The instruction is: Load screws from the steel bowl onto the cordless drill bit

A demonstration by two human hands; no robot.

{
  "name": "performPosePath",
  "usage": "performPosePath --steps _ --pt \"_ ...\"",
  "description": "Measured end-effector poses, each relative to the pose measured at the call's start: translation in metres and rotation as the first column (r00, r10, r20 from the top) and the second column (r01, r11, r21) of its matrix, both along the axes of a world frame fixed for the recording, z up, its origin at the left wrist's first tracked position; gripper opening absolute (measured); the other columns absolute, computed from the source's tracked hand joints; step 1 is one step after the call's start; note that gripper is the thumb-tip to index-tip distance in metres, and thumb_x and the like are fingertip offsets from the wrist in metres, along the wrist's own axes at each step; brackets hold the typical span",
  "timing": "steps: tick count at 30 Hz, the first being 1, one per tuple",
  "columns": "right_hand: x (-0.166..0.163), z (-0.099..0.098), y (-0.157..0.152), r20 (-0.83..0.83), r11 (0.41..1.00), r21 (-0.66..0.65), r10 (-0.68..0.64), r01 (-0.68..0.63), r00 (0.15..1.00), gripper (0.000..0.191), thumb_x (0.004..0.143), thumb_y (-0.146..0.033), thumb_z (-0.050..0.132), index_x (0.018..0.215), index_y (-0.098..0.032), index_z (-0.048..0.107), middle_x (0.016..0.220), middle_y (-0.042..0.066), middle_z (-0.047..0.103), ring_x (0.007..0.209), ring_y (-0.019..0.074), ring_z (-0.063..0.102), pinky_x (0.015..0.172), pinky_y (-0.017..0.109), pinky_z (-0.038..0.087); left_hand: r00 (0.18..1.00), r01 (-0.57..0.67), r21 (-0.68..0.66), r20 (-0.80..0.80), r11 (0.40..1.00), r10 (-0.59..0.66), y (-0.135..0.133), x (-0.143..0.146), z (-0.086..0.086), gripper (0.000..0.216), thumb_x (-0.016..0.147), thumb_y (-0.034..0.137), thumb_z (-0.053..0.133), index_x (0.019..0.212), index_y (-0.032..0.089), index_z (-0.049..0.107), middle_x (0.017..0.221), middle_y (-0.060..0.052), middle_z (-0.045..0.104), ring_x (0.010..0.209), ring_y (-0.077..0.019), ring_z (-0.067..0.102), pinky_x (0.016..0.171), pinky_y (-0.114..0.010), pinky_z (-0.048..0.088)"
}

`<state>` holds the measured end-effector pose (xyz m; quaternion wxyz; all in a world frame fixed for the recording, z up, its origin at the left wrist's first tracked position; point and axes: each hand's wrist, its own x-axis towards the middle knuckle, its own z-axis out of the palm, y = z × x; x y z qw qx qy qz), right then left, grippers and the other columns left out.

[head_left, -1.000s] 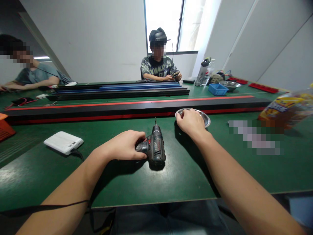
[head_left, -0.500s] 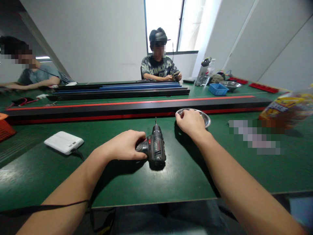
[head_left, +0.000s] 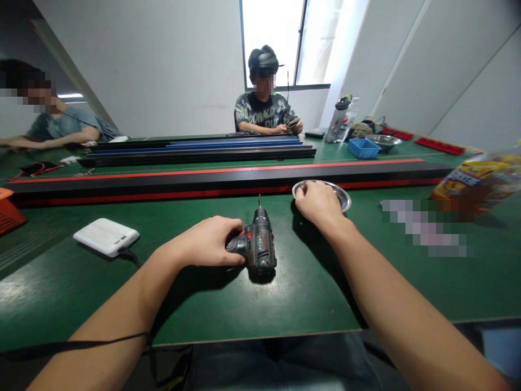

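Observation:
My left hand (head_left: 214, 241) is wrapped round the handle of a black cordless drill (head_left: 262, 250), which rests on the green table. The drill's thin bit points away from me toward the long black and red bar. Over to the right, my right hand (head_left: 319, 202) reaches into a shallow metal bowl (head_left: 345, 201). Its fingers are curled down inside the rim. The fingertips are hidden, so anything pinched between them does not show.
The long black and red bar (head_left: 228, 179) crosses the table beyond both hands. A white power bank (head_left: 106, 237) with a cable lies left, near an orange basket (head_left: 10, 212). A snack bag (head_left: 480, 182) stands right. Two people sit across the table behind dark and blue strips (head_left: 203, 149).

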<state>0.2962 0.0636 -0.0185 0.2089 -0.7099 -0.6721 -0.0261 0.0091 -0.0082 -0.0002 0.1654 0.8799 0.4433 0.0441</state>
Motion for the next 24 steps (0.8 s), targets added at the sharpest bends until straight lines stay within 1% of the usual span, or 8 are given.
performPosePath --steps 3,5,8,13,17,20,22,24 --pt "0.000 -0.001 0.001 -0.033 0.999 0.039 -0.003 0.004 0.999 0.037 0.097 -0.020 0.044 0.121 -0.007 0.068 0.119 0.028 0.066 0.108 0.0402 0.065 0.093 0.050 0.050 1.000 0.002 0.002 -0.005 1.000 -0.002 0.000 -0.001 0.000 0.038 0.074 0.052 0.078 0.094 0.023 0.062 0.089 -0.001 0.068 0.076 -0.0198 0.061 0.065 -0.029 0.040" --pt "0.001 -0.003 0.002 -0.054 0.998 0.070 0.013 -0.010 0.998 0.037 0.093 -0.014 0.046 0.124 -0.008 0.065 0.120 0.027 0.063 0.109 0.0398 0.064 0.095 0.050 0.049 1.000 0.001 -0.002 -0.008 1.000 -0.001 0.000 -0.001 0.000 0.038 0.075 0.051 0.078 0.094 0.023 0.062 0.088 -0.001 0.068 0.075 -0.0197 0.061 0.065 -0.029 0.040" --pt "0.002 -0.007 0.004 -0.079 0.995 0.088 0.044 -0.037 0.996 0.037 0.088 -0.008 0.049 0.122 -0.010 0.063 0.118 0.024 0.060 0.108 0.0378 0.063 0.096 0.048 0.049 1.000 0.002 -0.006 -0.010 1.000 -0.002 0.000 0.000 0.000 0.038 0.075 0.050 0.078 0.095 0.023 0.062 0.088 -0.001 0.069 0.075 -0.0197 0.061 0.065 -0.029 0.040" --pt "0.004 -0.013 0.006 -0.092 0.992 0.102 0.084 -0.074 0.992 0.036 0.083 -0.005 0.054 0.117 -0.013 0.062 0.115 0.022 0.059 0.104 0.0361 0.063 0.095 0.047 0.050 1.000 -0.003 -0.002 -0.012 1.000 0.003 0.000 0.001 0.001 0.037 0.074 0.050 0.078 0.094 0.023 0.062 0.089 -0.001 0.069 0.076 -0.0198 0.062 0.065 -0.029 0.041" --pt "0.005 -0.015 0.008 -0.103 0.983 0.152 0.118 -0.102 0.988 0.034 0.080 -0.002 0.056 0.110 -0.014 0.064 0.110 0.020 0.063 0.101 0.0346 0.064 0.093 0.046 0.051 1.000 -0.010 -0.008 -0.014 1.000 0.010 -0.001 0.002 0.001 0.035 0.074 0.047 0.078 0.093 0.023 0.062 0.088 0.000 0.069 0.075 -0.0195 0.062 0.065 -0.029 0.041" --pt "0.005 -0.012 0.008 -0.139 0.963 0.231 0.173 -0.138 0.975 0.031 0.080 0.000 0.053 0.104 -0.016 0.066 0.103 0.017 0.069 0.097 0.0321 0.066 0.091 0.044 0.052 1.000 -0.016 -0.008 -0.014 1.000 0.016 -0.002 0.002 0.001 0.035 0.074 0.047 0.078 0.094 0.023 0.062 0.088 0.000 0.069 0.076 -0.0197 0.063 0.066 -0.029 0.042" --pt "0.003 -0.007 0.008 -0.198 0.944 0.285 0.228 -0.167 0.953 0.028 0.082 -0.001 0.054 0.099 -0.018 0.067 0.098 0.014 0.073 0.093 0.0301 0.069 0.090 0.044 0.053 1.000 -0.017 -0.008 -0.014 1.000 0.016 -0.001 0.002 0.001 0.035 0.074 0.047 0.078 0.095 0.023 0.063 0.088 0.000 0.069 0.077 -0.0198 0.063 0.066 -0.029 0.042" --pt "0.000 -0.004 0.007 -0.284 0.924 0.327 0.294 -0.196 0.913 0.024 0.083 -0.004 0.056 0.096 -0.020 0.069 0.095 0.010 0.076 0.089 0.0281 0.071 0.088 0.043 0.055 1.000 -0.016 -0.004 -0.015 1.000 0.016 -0.001 0.002 0.001 0.036 0.074 0.048 0.078 0.095 0.023 0.063 0.089 0.000 0.070 0.077 -0.0199 0.063 0.067 -0.029 0.043"
